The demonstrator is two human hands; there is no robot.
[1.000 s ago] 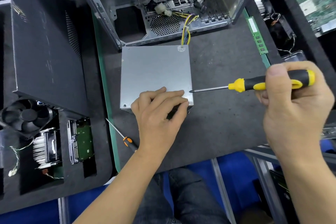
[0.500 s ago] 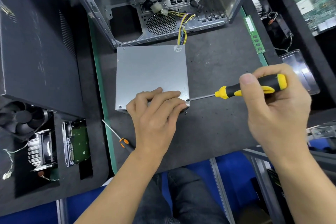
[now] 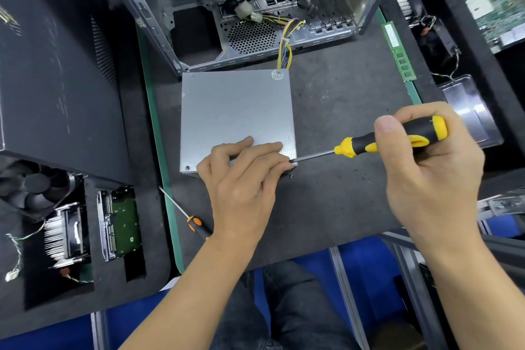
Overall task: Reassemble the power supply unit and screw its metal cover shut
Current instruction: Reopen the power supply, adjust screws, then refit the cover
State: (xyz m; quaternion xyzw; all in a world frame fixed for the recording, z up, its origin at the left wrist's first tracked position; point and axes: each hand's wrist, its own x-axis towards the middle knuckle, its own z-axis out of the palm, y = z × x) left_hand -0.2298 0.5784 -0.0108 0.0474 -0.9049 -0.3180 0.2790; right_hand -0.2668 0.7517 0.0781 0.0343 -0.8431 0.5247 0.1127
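Observation:
The grey metal power supply unit (image 3: 235,111) lies flat on the dark mat, its cable bundle (image 3: 285,45) running up into the open case. My left hand (image 3: 244,179) rests on the unit's near right corner, fingers curled over the edge. My right hand (image 3: 429,167) grips the black and yellow screwdriver (image 3: 392,140). Its shaft points left, and the tip meets the unit's near right corner beside my left fingertips. Whether a screw sits at the tip is hidden.
An open computer case (image 3: 255,8) stands behind the unit. A small orange-handled screwdriver (image 3: 184,213) lies at the mat's left edge. Foam trays at left hold a fan and heatsink (image 3: 56,224) and a hard drive (image 3: 119,224). A RAM stick (image 3: 399,51) lies at right.
My right hand has brought the screwdriver leftward until its tip reaches the unit's near right corner. My left hand has stayed on that corner.

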